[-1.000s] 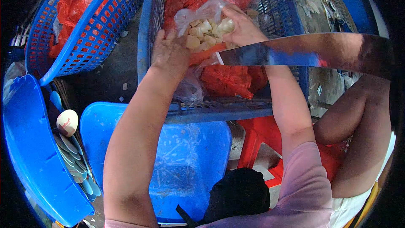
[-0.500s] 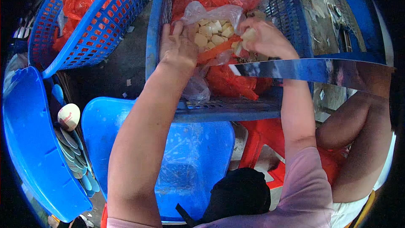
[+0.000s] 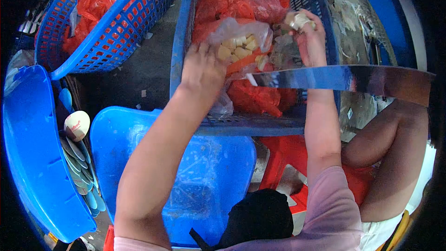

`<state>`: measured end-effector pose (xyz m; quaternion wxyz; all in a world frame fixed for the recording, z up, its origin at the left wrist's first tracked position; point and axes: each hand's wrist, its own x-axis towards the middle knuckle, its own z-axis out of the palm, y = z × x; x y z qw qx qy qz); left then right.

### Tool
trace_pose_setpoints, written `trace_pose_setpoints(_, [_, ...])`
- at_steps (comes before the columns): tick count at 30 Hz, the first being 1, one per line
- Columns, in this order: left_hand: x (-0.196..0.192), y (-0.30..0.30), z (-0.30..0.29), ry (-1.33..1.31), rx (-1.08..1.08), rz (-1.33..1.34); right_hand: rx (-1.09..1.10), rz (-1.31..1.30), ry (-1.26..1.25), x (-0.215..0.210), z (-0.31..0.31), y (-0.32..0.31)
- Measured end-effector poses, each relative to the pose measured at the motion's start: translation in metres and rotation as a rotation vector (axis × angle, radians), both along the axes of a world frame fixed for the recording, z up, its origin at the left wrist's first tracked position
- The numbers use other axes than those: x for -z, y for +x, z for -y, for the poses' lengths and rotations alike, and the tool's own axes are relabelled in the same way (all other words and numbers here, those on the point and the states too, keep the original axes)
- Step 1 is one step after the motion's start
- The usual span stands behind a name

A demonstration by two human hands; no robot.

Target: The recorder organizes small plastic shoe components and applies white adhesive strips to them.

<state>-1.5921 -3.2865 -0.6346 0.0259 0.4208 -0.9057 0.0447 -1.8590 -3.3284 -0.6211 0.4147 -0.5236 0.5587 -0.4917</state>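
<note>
A red plastic bag with a clear inner bag (image 3: 253,28) lies inside a blue crate (image 3: 260,128). Cream-coloured chunky pieces (image 3: 239,49) fill its opening. Across the bag's left side rests my left hand (image 3: 203,67), its fingers stretched out and a little apart. Toward the crate's right wall, my right hand (image 3: 312,35) is closed round several pale pieces (image 3: 299,20), slightly blurred; I cannot make out their exact kind. More red bags (image 3: 262,97) lie nearer me and at the far end of the crate.
A second blue basket (image 3: 125,28) with red bags tilts at the upper left. Blue plastic chairs (image 3: 209,172) stand below and left, beside a pile of oval pieces (image 3: 83,167). A shiny strip (image 3: 325,79) crosses over my right forearm. Another person's bent leg (image 3: 395,158) is at right.
My right hand has lifted from the bag's opening toward the far right of the crate, carrying pale pieces. My left hand has come slightly right and nearer, onto the bag's side.
</note>
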Motion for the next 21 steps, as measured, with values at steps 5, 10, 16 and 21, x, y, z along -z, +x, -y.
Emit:
trace_pose_setpoints(5, [-0.031,0.023,-0.026,0.177,0.050,0.102,0.354,0.425,0.019,0.015,0.033,-0.009])
trace_pose_setpoints(10, [-0.029,0.035,-0.023,0.109,0.041,-0.284,0.251,0.136,0.079,0.021,0.084,-0.023])
trace_pose_setpoints(16, [-0.026,0.033,-0.023,0.125,0.008,-0.307,0.181,0.067,0.174,0.026,0.148,-0.053])
trace_pose_setpoints(21, [-0.026,0.031,-0.020,0.144,0.019,-0.365,0.114,0.235,0.240,0.030,0.166,-0.042])
